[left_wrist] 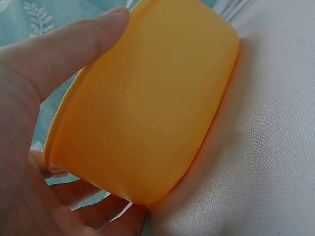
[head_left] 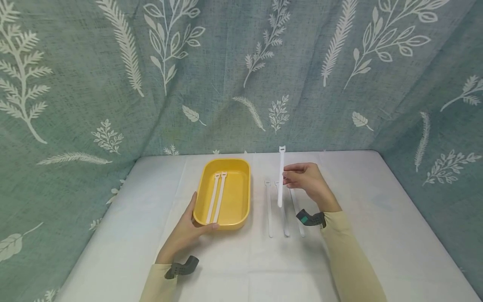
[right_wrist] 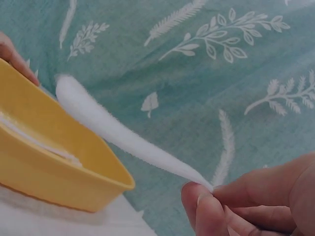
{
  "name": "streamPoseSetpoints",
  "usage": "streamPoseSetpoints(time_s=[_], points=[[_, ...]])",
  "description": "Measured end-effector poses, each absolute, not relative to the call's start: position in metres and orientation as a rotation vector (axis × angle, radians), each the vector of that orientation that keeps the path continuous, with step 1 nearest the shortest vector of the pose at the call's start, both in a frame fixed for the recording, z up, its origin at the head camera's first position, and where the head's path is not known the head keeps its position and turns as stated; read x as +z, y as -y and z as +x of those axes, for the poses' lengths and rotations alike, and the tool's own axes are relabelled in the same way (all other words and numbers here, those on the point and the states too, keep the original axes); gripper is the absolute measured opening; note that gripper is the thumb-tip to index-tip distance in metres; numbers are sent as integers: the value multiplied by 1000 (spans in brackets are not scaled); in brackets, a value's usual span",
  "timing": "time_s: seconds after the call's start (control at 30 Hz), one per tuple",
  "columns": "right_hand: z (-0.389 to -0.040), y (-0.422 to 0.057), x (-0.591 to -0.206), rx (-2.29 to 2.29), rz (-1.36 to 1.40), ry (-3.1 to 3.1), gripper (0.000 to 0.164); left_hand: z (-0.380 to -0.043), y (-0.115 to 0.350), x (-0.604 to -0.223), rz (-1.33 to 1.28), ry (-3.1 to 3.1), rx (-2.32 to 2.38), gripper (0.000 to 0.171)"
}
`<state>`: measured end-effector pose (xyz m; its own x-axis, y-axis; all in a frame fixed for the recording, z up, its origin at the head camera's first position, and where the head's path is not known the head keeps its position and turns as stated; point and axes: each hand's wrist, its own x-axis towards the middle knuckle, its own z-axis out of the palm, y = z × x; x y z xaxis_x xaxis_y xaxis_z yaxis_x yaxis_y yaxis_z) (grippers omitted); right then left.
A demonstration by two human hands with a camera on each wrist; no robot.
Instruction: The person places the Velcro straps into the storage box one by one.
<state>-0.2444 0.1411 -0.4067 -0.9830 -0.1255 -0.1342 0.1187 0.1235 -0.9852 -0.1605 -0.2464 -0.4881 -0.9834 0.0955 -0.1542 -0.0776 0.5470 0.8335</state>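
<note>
My right hand [head_left: 310,181] pinches a white hook-and-loop cable tie [head_left: 281,163] between thumb and fingers, holding it roughly upright above the table. In the right wrist view the tie's fuzzy strip [right_wrist: 118,130] stretches from the fingertips toward the tray. My left hand [head_left: 186,230] grips the lower left corner of a yellow tray [head_left: 237,199], thumb over the rim and fingers round the side. Inside the tray, two similar ties [head_left: 220,196] lie side by side, their slotted heads at the far end.
Three more white ties [head_left: 269,212] lie on the white-covered table [head_left: 362,235] beneath and beside the right hand, to the right of the tray. A green leaf-patterned cloth [head_left: 222,84] hangs behind the table and at both sides.
</note>
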Motion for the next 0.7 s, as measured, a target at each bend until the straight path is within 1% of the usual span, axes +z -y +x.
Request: streamPoseSetpoints(time_s=[0.33,0.7], points=[[-247,-122,-405,-1978,-9,-2197,31,-158,252,-488,19,-2595,1419,132],[-254,-103,-400,-1983,-13,-2165,32,-161,248,-489,25,-2611,1392,132]])
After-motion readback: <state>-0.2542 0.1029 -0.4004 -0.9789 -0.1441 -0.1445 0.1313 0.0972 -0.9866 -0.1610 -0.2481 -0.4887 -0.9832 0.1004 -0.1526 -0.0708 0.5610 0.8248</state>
